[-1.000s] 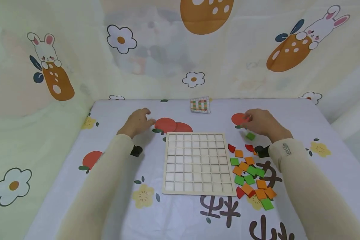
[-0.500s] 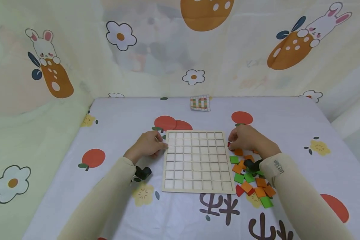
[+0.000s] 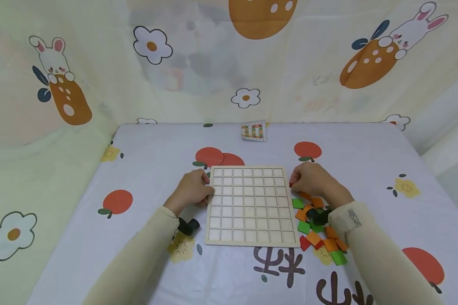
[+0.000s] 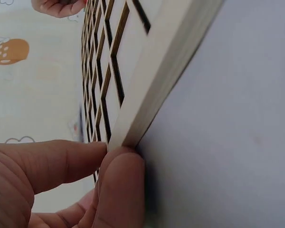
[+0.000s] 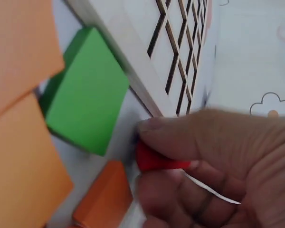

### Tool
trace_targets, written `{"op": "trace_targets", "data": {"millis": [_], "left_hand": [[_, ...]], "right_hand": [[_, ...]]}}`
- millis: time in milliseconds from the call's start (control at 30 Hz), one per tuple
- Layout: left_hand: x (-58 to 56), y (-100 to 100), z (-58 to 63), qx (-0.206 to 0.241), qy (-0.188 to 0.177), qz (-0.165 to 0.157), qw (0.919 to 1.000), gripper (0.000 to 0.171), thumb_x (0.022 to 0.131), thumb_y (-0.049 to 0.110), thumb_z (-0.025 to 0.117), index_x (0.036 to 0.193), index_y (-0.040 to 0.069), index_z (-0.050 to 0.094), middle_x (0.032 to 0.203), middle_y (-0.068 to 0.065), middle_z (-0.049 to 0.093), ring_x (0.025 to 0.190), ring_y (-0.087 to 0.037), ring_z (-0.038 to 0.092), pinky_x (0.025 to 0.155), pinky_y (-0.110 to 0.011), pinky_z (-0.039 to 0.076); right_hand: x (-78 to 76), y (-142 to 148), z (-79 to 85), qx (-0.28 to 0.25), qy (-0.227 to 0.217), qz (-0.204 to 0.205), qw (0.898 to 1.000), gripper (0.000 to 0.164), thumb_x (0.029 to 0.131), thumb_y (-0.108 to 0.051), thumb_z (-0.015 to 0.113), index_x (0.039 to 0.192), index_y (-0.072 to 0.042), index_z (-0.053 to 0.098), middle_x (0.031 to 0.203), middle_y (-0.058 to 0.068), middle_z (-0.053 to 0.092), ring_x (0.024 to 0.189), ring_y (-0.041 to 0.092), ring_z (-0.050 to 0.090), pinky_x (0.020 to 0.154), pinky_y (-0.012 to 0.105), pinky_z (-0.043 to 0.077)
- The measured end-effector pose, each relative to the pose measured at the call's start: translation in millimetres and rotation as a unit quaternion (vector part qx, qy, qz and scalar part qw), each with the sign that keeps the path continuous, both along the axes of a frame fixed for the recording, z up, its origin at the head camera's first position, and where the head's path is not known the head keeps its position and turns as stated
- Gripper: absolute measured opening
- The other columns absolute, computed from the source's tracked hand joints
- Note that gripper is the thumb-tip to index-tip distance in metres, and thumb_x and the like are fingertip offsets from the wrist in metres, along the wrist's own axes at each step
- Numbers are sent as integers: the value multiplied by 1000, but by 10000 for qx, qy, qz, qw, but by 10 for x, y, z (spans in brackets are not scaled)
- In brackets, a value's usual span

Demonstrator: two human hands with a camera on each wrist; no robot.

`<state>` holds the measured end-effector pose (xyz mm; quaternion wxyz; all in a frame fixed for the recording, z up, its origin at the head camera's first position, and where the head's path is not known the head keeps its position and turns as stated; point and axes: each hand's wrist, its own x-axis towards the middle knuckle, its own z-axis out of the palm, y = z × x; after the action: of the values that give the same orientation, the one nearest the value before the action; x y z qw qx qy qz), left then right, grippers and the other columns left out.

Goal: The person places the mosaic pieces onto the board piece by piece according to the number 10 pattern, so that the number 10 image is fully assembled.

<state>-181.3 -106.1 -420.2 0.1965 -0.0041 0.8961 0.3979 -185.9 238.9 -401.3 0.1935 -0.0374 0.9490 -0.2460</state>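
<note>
left hand [image 3: 191, 189]: pinches gridded board [image 3: 250, 211] at left edge | right hand [image 3: 312, 181]: pinches red piece [image 5: 156, 159], green tile [image 5: 90, 95] nearby

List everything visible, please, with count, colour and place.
Grid board: one, pale wood, centre.
Green tiles: several, green, right of board.
Orange tiles: several, orange, same side.
Red pieces: several, red, same side.
Pattern card: one, multicoloured, beyond board.
Tablecloth: one, printed white, under board.
Backdrop: count unclear, cream, behind everything.
Sleeves: two, beige, both arms.
Wrist cameras: two, black, one per wrist.
Left hand: one, gripping board's edge.
Right hand: one, pinching red piece.
</note>
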Motion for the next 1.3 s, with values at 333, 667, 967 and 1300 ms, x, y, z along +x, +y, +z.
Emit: {"op": "trace_targets", "data": {"millis": [333, 667, 967, 1300], "left_hand": [[8, 2, -46, 70, 69, 114, 9999, 20, 93, 10, 72, 105, 3, 57, 66, -11, 67, 51, -15, 64, 51, -27, 58], [-3, 42, -27, 90, 101, 102, 9999, 19, 92, 9, 72, 104, 3, 57, 64, -10, 65, 48, -15, 62, 49, -26, 56], [-44, 93, -14, 36, 143, 9, 9999, 18, 92, 9, 70, 104, 3, 57, 62, -9, 66, 48, -15, 63, 49, -25, 56], [-66, 104, -40, 29, 90, 85, 9999, 19, 93, 9, 71, 104, 4, 57, 64, -10, 66, 48, -16, 64, 49, -25, 56]], "right_hand": [[69, 44, -11, -895, 791, -215, 9926, 19, 97, -15, 72, 112, -4, 76, 95, 9, 73, 81, 24, 63, 67, 32, 53], [55, -62, -62, -2736, 24, -903, 9576, 22, 97, -10, 73, 110, 7, 72, 95, 11, 77, 80, 22, 75, 74, 32, 63], [24, -155, -62, -3267, -436, -1462, 9327, 28, 100, -10, 70, 119, 10, 66, 93, 13, 77, 80, 20, 77, 75, 30, 64], [-3, -240, -111, -2731, -326, -1788, 9447, 24, 101, -15, 68, 114, 5, 71, 91, 12, 76, 79, 21, 73, 73, 28, 63]]}}
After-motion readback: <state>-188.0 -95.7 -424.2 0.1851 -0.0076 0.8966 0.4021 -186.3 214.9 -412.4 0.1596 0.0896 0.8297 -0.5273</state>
